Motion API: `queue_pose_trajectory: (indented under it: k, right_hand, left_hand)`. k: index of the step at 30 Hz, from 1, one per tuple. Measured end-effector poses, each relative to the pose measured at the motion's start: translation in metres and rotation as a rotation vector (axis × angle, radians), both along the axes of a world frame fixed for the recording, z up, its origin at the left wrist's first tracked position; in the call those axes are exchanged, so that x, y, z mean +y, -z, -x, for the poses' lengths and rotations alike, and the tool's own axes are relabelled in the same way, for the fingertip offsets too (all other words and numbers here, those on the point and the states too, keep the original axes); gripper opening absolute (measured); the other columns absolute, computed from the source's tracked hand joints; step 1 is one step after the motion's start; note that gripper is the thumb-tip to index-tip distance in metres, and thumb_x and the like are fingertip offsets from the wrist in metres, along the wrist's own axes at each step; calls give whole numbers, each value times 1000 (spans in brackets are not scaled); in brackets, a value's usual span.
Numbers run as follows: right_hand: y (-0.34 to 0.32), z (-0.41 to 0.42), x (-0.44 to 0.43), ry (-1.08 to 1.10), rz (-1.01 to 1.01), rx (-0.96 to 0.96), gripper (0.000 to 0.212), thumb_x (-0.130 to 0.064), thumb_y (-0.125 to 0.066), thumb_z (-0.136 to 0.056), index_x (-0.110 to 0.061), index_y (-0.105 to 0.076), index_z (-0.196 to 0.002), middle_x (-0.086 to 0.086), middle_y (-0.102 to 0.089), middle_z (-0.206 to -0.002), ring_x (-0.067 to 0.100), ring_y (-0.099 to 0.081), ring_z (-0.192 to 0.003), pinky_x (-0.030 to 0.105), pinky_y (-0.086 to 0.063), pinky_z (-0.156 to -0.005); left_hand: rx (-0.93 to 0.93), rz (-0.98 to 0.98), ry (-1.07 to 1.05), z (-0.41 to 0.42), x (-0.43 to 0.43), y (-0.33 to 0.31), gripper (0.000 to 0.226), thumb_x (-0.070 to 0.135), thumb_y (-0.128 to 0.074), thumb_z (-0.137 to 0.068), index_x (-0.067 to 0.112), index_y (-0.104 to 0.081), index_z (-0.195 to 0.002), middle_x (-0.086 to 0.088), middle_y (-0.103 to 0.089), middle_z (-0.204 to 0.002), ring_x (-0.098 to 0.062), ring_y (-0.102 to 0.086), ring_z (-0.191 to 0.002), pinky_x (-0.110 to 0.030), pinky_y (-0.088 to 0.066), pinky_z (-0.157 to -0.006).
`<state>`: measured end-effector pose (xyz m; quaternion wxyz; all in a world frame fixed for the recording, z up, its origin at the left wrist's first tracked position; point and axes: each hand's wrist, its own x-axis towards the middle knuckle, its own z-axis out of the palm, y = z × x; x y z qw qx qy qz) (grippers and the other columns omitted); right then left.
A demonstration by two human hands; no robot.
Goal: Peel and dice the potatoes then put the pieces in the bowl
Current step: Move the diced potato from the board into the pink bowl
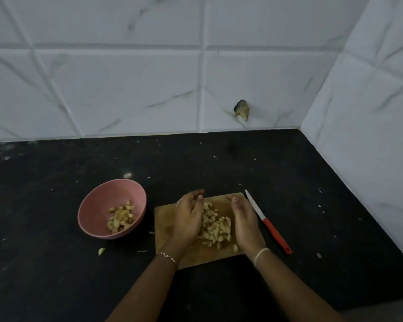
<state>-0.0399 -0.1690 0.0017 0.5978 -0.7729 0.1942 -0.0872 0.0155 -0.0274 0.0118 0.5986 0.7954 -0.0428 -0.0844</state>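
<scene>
Two hands bracket the diced potato pile on the wooden cutting board: left hand and right hand stand on edge, fingers extended, lightly curved, gripping nothing. The step in hand appears to be gathering dice for transfer. The next move calls for a scoop and a carry leftward to the pink bowl, already holding pieces. The knife lies just beside the board's right edge; only a narrow strip of tabletop separates board and bowl.
</scene>
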Motion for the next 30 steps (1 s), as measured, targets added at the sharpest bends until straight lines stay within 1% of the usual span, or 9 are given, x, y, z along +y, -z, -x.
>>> queue_pose_trajectory:
  k: [2,4,8,12,15,17,22,26,30]
  right_hand:
    - [12,13,-1,-96,268,2,47,-66,-41,-91,-33,-55,-121,-14,-55,-122,0,-50,-114,35,-43,-102]
    - [16,20,3,-195,469,-3,68,-67,-41,-85,-26,-41,-140,-10,-41,-141,4,-37,-130,27,-33,-110]
    - [16,25,10,-352,684,36,82,-57,-56,-86,-25,-19,-152,-7,-12,-159,9,-11,-146,32,-24,-117]
    - [17,17,13,-458,787,79,101,-66,-56,-82,-18,-7,-156,-2,-1,-163,12,6,-149,34,-8,-122]
    - [16,6,16,-499,822,67,101,-65,-56,-82,-16,-7,-156,1,-5,-163,14,3,-149,35,-4,-122]
    - [14,1,17,-522,805,35,97,-63,-57,-82,-18,-11,-155,1,-11,-161,15,-5,-149,35,-9,-121]
    - [13,-3,17,-539,829,-54,72,-52,-58,-85,-24,-31,-146,1,-30,-148,16,-32,-134,37,-36,-110]
    - [13,-11,19,-569,852,-81,55,-48,-53,-89,-31,-39,-139,1,-35,-142,17,-36,-126,36,-37,-104]
    - [11,-18,19,-590,881,-106,46,-44,-52,-90,-29,-46,-133,1,-42,-135,17,-43,-116,35,-41,-97]
  left_hand:
    - [-10,-71,74,4,1,9,25,26,-49,-100,25,-56,-125,15,-56,-116,-7,-55,-116,-36,-46,-102]
    - [-52,-148,137,6,3,14,30,23,-53,-99,22,-54,-129,12,-56,-121,-6,-52,-118,-30,-42,-105]
    - [-75,-197,138,6,1,16,31,22,-51,-100,22,-54,-131,11,-56,-124,-3,-49,-118,-26,-39,-105]
    - [-42,-173,125,0,-3,17,32,24,-46,-102,22,-53,-133,9,-56,-129,-2,-50,-118,-23,-39,-103]
    - [-83,-170,105,-2,-4,18,30,24,-44,-102,23,-52,-132,6,-48,-130,6,-48,-109,-7,-36,-89]
    - [-81,-150,84,-3,-3,19,31,25,-44,-102,24,-50,-133,6,-45,-129,11,-46,-106,-6,-37,-84]
    - [-73,-99,53,-3,-3,20,29,31,-44,-102,26,-51,-129,4,-46,-126,-1,-50,-110,-15,-42,-85]
    - [-77,-101,29,-3,-3,23,28,32,-41,-102,24,-54,-127,3,-49,-125,-2,-50,-109,-16,-43,-85]
    - [-80,-52,13,-3,-3,24,22,36,-38,-102,31,-56,-115,6,-54,-115,-4,-54,-105,-29,-49,-92]
